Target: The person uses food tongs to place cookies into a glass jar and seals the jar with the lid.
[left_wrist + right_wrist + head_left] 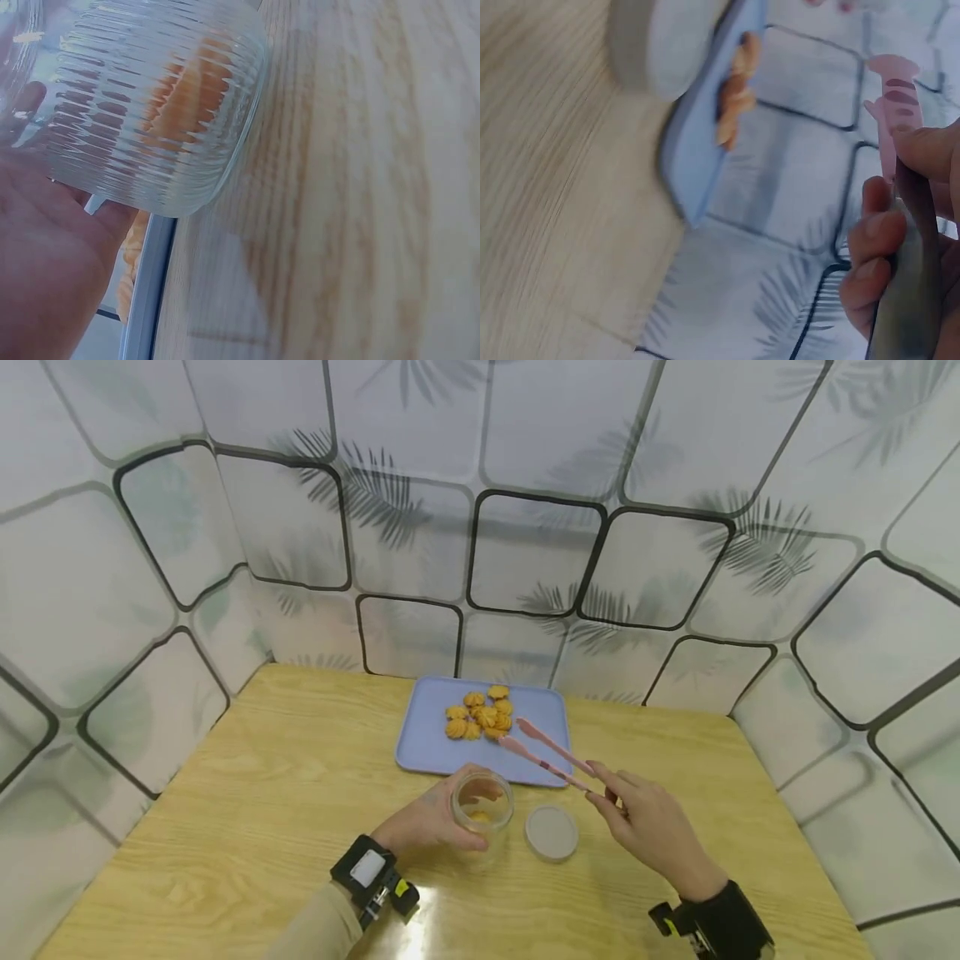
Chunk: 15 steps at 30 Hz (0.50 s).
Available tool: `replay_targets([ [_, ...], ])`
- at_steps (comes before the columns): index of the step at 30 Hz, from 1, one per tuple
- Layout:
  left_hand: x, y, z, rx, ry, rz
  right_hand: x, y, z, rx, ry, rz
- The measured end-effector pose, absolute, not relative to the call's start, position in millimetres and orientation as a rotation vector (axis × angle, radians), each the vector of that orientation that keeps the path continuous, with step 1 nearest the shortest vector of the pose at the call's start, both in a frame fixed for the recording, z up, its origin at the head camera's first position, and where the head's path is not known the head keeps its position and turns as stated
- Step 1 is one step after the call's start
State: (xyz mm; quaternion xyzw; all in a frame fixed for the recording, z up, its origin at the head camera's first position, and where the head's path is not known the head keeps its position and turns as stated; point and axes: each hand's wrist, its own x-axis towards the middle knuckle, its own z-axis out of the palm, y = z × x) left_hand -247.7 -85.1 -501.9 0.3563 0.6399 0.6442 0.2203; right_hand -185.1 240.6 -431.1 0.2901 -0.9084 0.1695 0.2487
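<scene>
My left hand (442, 814) grips a clear glass jar (492, 839) around its side, near the front of the tray. Through the ribbed glass in the left wrist view, a golden cookie (191, 94) shows at the bottom of the jar (150, 172). Pink tongs (551, 766) are held by my right hand (651, 821), their two arms spread apart and nothing between the tips. Those tips hover at the right of a pile of piped cookies (474, 717) on a blue tray (425, 739). In the right wrist view, thumb and fingers pinch the tongs (901, 105).
A round whitish lid (551, 833) lies on the wooden table (247, 827) between the jar and my right hand. Behind the tray and on both sides, a patterned cloth wall (408, 635) borders the table.
</scene>
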Motion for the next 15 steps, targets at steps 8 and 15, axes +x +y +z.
replay_targets([
  [8,-246,-90,-502,0.963,1.796,1.757,-229,232,-463,0.830,-2.429,-0.113],
  [15,-247,-87,-499,0.981,1.804,1.746,-250,221,-468,0.778,-2.453,-0.264],
])
